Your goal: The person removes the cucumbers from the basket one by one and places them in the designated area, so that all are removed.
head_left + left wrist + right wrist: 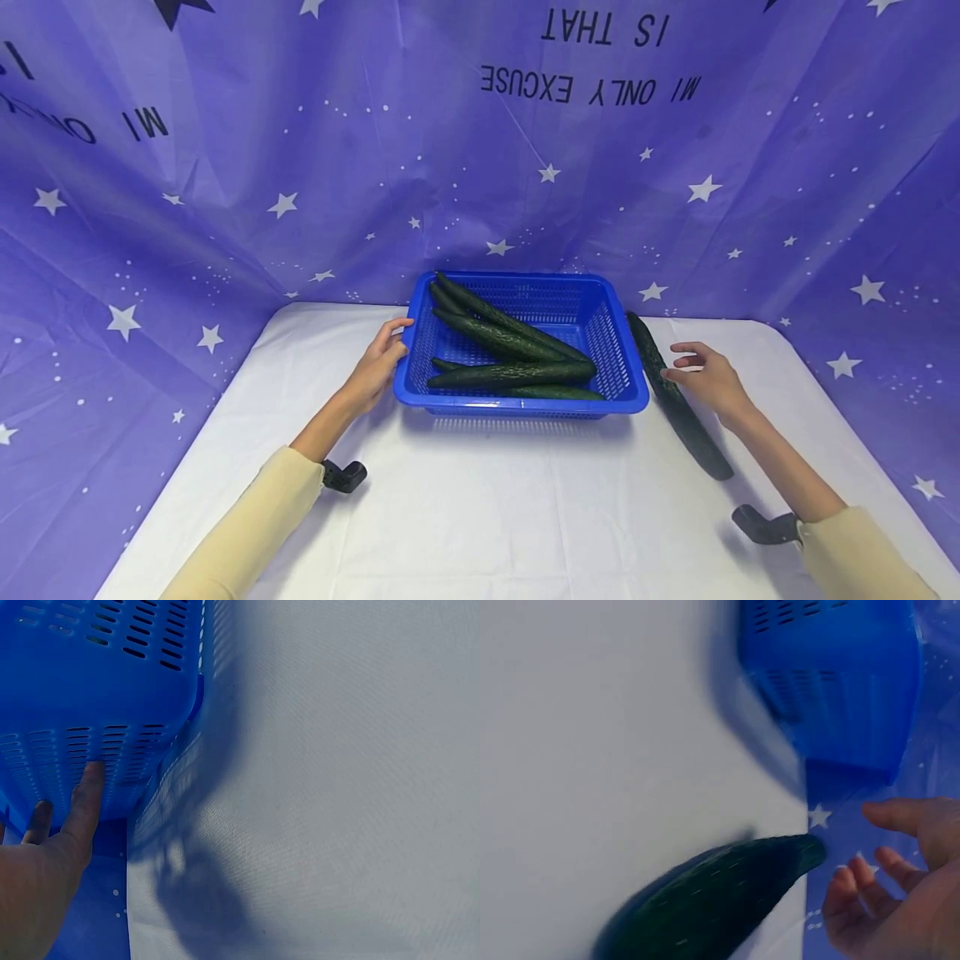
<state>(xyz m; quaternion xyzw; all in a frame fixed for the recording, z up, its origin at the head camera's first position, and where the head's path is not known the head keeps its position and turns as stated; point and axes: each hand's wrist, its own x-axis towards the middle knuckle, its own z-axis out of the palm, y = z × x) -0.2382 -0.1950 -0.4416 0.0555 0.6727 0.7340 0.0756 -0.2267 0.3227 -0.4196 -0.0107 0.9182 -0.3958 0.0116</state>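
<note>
A blue slotted plastic basket point(525, 405) stands on the table, holding several long dark green cucumbers point(510, 373). At its left end, my left hand point(372, 367) touches the side near the rim. The left wrist view shows extended fingers point(90, 791) against the basket's slotted outer wall. One more cucumber point(686, 417) lies outside the basket, slanting along its right side. Beside that cucumber hovers my right hand point(708, 382), fingers loosely bent and holding nothing. In the right wrist view, a gap shows between its thumb and fingers, close to the cucumber's narrow end point(806, 851).
A white cloth point(480, 508) covers the table. Purple star-printed fabric point(465, 183) hangs behind and on both sides, close to the basket's far edge. A black device point(345, 477) sits at the left wrist, and a similar one point(765, 525) at the right.
</note>
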